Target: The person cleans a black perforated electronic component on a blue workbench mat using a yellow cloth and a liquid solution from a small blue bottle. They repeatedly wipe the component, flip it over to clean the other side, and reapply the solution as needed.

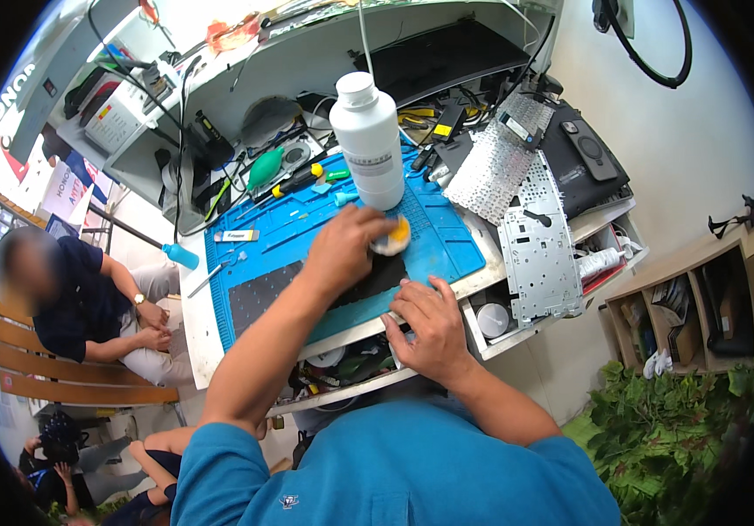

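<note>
My left hand (344, 248) is closed on a small yellow and white pad (394, 238), pressing it on a flat black keyboard panel (259, 296) that lies on the blue work mat (443, 245). A tall white plastic bottle (367, 140) stands upright on the mat just beyond that hand. My right hand (430, 326) rests with fingers bent on the near edge of the black panel and the bench edge, holding it down.
A perforated metal keyboard plate (538, 259) and a key membrane sheet (494, 171) lie at the right. Screwdrivers (296, 181), a green air blower (264, 167) and cables crowd the back. An open drawer (346, 364) sits under the bench. A person sits on a wooden bench (70, 373) at the left.
</note>
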A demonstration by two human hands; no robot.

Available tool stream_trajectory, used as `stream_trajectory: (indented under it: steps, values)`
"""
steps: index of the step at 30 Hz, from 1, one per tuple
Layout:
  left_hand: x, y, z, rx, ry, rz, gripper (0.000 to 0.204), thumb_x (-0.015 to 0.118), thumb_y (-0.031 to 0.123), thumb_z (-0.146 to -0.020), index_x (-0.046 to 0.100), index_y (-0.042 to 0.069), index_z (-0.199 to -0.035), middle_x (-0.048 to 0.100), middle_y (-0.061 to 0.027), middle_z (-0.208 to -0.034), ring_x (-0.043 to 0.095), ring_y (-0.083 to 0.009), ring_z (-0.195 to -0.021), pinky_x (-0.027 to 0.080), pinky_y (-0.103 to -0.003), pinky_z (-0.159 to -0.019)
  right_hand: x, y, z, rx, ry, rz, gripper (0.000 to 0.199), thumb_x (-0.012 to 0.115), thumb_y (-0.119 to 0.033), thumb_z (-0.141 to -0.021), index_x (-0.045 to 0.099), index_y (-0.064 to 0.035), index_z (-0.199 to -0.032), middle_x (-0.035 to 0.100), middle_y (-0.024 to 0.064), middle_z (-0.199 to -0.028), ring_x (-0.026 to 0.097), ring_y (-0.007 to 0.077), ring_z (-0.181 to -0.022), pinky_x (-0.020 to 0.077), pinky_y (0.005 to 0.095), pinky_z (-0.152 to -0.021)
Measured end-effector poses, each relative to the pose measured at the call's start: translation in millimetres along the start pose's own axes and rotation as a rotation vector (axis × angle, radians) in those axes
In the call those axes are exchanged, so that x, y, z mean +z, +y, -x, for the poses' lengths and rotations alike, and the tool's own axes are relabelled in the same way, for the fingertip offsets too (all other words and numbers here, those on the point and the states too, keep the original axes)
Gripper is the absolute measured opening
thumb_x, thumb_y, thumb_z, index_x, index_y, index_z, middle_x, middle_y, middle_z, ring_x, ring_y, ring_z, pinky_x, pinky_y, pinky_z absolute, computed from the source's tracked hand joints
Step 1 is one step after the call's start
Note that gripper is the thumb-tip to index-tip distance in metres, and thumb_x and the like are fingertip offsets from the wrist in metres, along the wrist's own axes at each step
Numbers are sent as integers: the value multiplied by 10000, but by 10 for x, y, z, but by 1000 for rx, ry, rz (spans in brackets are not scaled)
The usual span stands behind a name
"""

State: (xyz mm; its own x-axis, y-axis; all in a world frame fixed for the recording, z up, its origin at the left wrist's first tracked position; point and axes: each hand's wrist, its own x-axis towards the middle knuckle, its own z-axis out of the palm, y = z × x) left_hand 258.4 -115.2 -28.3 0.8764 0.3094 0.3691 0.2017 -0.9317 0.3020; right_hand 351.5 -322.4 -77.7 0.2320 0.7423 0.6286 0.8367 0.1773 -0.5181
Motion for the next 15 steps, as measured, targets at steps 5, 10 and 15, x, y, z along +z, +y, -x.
stream_trajectory:
  steps: [5,10,15]
  values:
    - [123,-11,24,11,105,-12,567,740,-122,-720,850,139,-1210,786,-95,-1249,709,-351,-1073,609,-437,-950,10,-30,4,-8,-7,-2,183,833,-156,-919,757,-39,-1037,759,129,-1127,727,312,-1223,457,545,-1138]
    - [-52,136,84,60,45,57,572,774,-111,-708,855,153,-1209,794,-73,-1221,720,-329,-1069,621,-428,-930,-5,-13,27,13,-4,10,156,843,-131,-898,763,-48,-1003,770,116,-1116,740,305,-1189,455,526,-1101]
    - [103,-96,72,-32,52,-32,601,775,-113,-714,858,171,-1237,795,-72,-1235,725,-330,-1072,626,-425,-931,-2,-56,-7,6,34,-9,149,850,-118,-878,766,-57,-984,779,89,-1070,750,285,-1140,452,505,-1083]
